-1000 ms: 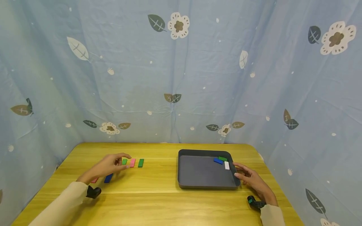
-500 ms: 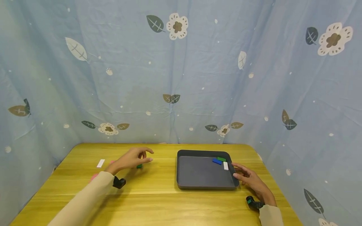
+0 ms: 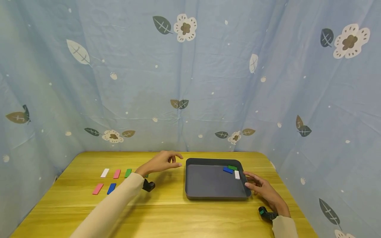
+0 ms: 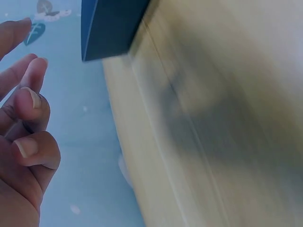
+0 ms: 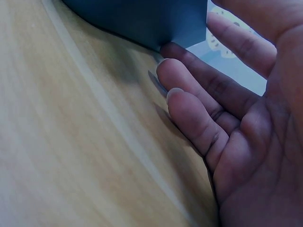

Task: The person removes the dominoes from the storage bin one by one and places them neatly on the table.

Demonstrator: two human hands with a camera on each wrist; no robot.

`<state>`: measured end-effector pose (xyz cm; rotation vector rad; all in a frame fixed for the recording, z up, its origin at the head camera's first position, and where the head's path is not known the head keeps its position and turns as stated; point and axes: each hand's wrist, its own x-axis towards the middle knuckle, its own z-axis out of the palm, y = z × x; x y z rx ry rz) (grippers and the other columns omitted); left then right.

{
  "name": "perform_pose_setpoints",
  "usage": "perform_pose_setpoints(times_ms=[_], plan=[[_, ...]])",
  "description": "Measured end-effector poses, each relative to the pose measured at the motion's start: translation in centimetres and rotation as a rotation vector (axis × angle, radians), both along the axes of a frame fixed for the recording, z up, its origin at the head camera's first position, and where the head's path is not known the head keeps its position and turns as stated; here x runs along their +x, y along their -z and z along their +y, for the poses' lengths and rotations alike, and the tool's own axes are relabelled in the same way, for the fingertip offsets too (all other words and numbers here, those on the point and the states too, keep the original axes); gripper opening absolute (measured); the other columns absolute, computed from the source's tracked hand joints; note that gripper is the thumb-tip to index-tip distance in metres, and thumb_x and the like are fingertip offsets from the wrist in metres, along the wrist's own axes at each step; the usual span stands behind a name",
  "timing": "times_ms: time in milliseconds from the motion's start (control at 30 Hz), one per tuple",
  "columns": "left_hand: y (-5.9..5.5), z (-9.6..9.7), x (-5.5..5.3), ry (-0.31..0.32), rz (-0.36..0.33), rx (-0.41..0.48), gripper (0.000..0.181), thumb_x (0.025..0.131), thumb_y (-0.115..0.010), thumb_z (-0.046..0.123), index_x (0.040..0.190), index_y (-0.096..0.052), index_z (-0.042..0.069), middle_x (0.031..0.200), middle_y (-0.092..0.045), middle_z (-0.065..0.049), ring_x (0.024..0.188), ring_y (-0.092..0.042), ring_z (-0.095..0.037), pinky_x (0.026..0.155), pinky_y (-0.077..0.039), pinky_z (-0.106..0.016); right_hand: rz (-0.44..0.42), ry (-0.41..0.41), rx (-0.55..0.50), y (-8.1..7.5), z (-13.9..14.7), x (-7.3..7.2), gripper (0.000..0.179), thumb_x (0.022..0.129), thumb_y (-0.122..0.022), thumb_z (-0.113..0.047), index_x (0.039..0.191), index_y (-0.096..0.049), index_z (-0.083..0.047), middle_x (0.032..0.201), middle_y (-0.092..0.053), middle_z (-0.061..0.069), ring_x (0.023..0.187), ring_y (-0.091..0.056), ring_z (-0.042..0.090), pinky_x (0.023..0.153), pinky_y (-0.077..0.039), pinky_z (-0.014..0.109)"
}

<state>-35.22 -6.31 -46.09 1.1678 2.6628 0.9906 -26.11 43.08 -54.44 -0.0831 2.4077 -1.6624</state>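
In the head view my left hand [image 3: 162, 162] hovers above the table, just left of the grey tray [image 3: 215, 197]. Its thumb and forefinger are apart. The left wrist view shows loosely bent fingers [image 4: 33, 104] with nothing visible among them, and the tray's side [image 4: 111, 28] beyond. At the tray's right wall, my right hand [image 3: 265, 190] rests with relaxed fingers and thumb at the rim. In the right wrist view, a fingertip meets the tray's outer wall [image 5: 156, 21]. Inside the tray lie a blue block [image 3: 228, 170], a green block [image 3: 232, 167] and a white block [image 3: 236, 175], all flat and rectangular.
On the table's left lie a white block [image 3: 105, 173], pink blocks [image 3: 117, 174], a light green block [image 3: 128, 173] and a blue block [image 3: 111, 188]. A dark green block [image 3: 147, 175] is mostly hidden by my left wrist. A patterned blue curtain [image 3: 143, 76] stands behind the table.
My left hand has moved right, from over the blocks to beside the tray, uncovering several blocks. The right hand and the tray have kept their places.
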Motion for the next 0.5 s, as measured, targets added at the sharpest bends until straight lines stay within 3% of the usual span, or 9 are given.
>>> perform_pose_setpoints(times_ms=[200,500], plan=[[-0.4,2.9,-0.5,0.026,0.001,-0.006,0.031,0.1,-0.069,0.038,0.127,-0.069,0.022,0.082,-0.064,0.006,0.068,-0.055,-0.011,0.066,-0.047,-0.03,-0.005,0.008,0.006,0.0,0.2,-0.1,0.059,0.102,-0.067,-0.033,0.156,-0.045,-0.029,0.151,-0.048,0.015,0.122,-0.054,0.031,0.078,-0.052,0.042],[0.0,6.8,-1.4,0.085,-0.01,0.006,0.032,0.1,-0.069,0.04,0.128,-0.069,0.023,0.081,-0.065,0.007,0.067,-0.056,-0.009,0.066,-0.047,-0.027,0.004,0.02,0.004,0.2,0.0,-0.1,0.057,0.101,-0.069,-0.034,0.154,-0.048,-0.033,0.15,-0.05,0.013,0.13,-0.052,0.034,0.088,-0.05,0.042]])
